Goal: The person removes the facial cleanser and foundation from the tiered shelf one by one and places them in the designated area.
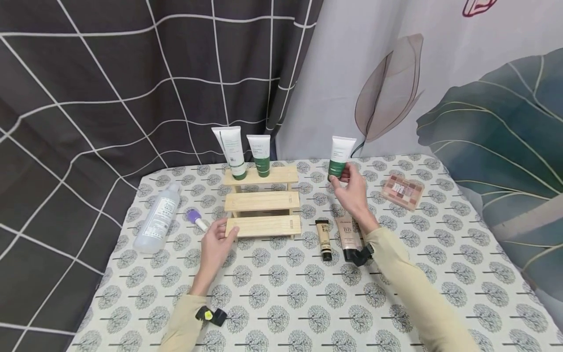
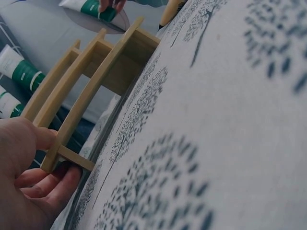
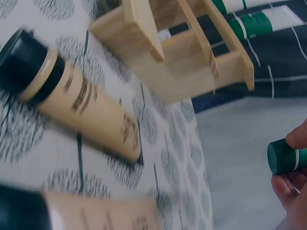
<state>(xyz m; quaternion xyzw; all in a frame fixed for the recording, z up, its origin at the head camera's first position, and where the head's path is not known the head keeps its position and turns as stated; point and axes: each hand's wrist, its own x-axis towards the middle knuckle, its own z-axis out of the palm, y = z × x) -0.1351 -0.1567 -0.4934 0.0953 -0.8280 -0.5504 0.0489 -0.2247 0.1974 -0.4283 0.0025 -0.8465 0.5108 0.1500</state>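
Note:
My right hand (image 1: pixel 353 193) pinches a white and green squeeze tube (image 1: pixel 340 154) near its green cap; the tube is upright, right of the wooden rack. Its cap (image 3: pixel 282 157) shows between thumb and fingers in the right wrist view. My left hand (image 1: pixel 215 248) grips the left end of the lowest step of the three-step wooden rack (image 1: pixel 263 226), its thumb on top in the head view. On the rack's top step stand a larger white and green tube (image 1: pixel 231 152) and a smaller one (image 1: pixel 260 155), side by side, caps down.
Left of the rack lie a clear bottle (image 1: pixel 157 220) and a purple-headed brush (image 1: pixel 194 216). To the right lie a small beige tube (image 1: pixel 324 239), a BB cream tube (image 1: pixel 346 232) partly under my right wrist, and an eyeshadow palette (image 1: pixel 402 191). Curtains hang behind the table.

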